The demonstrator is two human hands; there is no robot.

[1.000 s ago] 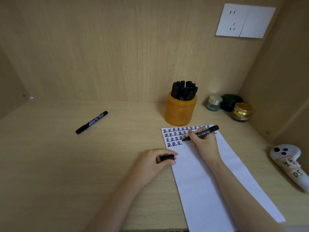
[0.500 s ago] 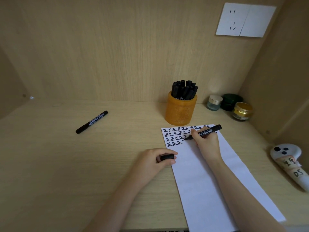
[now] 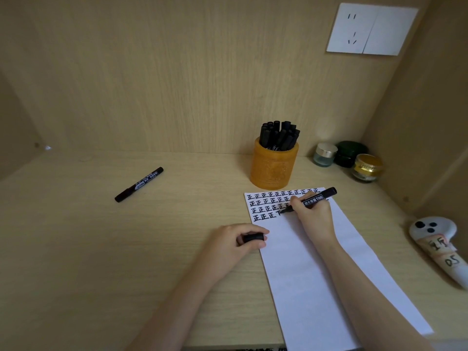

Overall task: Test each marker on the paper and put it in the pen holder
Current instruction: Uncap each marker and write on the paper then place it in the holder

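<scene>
My right hand [image 3: 314, 219] grips an uncapped black marker [image 3: 314, 198], its tip touching the white paper [image 3: 309, 279] at the end of the fourth row of black characters. My left hand [image 3: 233, 244] rests at the paper's left edge and holds the marker's black cap [image 3: 253, 237] between thumb and fingers. An orange pen holder [image 3: 274, 168] stands just behind the paper, filled with several black markers. Another capped black marker [image 3: 139, 184] lies alone on the desk to the left.
Three small jars [image 3: 349, 159] sit in the back right corner. A white controller with handwritten labels [image 3: 440, 247] lies at the right edge. Wooden walls enclose the desk at the back and both sides; a white wall socket [image 3: 371, 29] is mounted high on the right.
My right hand has drawn new strokes at the end of the fourth row, shifting slightly down and left. The left hand with the cap has stayed put.
</scene>
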